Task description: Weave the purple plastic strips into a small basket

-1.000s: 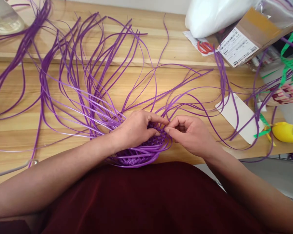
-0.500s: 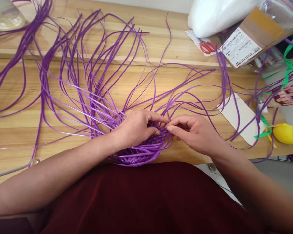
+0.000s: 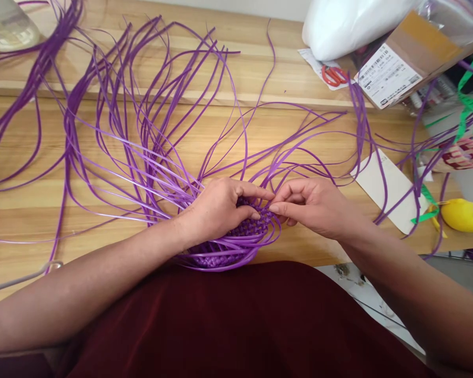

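Observation:
A piece of purple weaving (image 3: 220, 257) lies at the table's front edge, against my dark red clothing. Many loose purple strips (image 3: 142, 121) fan out from it to the left, to the back and to the right. My left hand (image 3: 220, 207) rests over the weaving, thumb and index finger gripping its upper right part. At the right edge of the weaving, my right hand (image 3: 307, 205) pinches a purple strip between thumb and index finger. The fingertips of both hands nearly meet. My left hand hides much of the weave.
Orange-handled scissors (image 3: 334, 76) lie at the back right beside a labelled cardboard box (image 3: 394, 68) and a white bag (image 3: 350, 26). A white card (image 3: 388, 191), a green tape (image 3: 467, 94) and a yellow tape measure (image 3: 463, 215) are on the right. A clear container (image 3: 10, 29) stands back left.
My right wrist and knuckles have shifted slightly up, while its fingertips stay at the weaving's edge. My left hand holds nearly the same place.

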A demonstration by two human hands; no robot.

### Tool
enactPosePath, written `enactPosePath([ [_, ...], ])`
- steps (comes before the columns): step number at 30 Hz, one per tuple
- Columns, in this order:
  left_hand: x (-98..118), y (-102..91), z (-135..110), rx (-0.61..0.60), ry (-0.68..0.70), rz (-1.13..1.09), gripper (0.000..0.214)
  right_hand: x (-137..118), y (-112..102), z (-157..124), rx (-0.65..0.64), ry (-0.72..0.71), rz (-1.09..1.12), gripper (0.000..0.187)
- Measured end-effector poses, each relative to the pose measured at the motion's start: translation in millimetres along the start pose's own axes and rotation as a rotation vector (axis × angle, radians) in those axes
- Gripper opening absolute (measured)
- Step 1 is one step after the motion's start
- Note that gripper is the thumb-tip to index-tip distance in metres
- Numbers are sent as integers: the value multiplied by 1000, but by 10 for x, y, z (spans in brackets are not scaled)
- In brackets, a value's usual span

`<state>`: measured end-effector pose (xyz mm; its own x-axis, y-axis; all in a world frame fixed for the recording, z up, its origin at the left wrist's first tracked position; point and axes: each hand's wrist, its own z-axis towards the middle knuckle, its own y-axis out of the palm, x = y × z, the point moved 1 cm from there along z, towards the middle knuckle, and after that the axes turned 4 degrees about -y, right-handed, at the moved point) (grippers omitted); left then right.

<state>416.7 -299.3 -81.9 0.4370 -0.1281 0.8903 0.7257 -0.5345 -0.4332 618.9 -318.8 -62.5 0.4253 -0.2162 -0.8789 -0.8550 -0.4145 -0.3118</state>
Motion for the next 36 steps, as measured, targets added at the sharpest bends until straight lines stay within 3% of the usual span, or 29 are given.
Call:
enactPosePath([
  [6,-10,28,-1,8,-14,-13,39,0,83,4,30,-82,-141,16],
  [13,-2,19,-4,3,-20,-19,38,-62,-69,-55,-24,-104,-305,23],
  [19,-48,27,-21,22,-24,-30,39,-57,-46,-101,10,-112,-195,17],
  [26,-62,40,-20,16,-20,-90,36,57,-22,-42,-39,18,31,16],
  [36,-63,42,-9,-43,-50,-131,34,2,-31,30,-104,54,-84,19],
])
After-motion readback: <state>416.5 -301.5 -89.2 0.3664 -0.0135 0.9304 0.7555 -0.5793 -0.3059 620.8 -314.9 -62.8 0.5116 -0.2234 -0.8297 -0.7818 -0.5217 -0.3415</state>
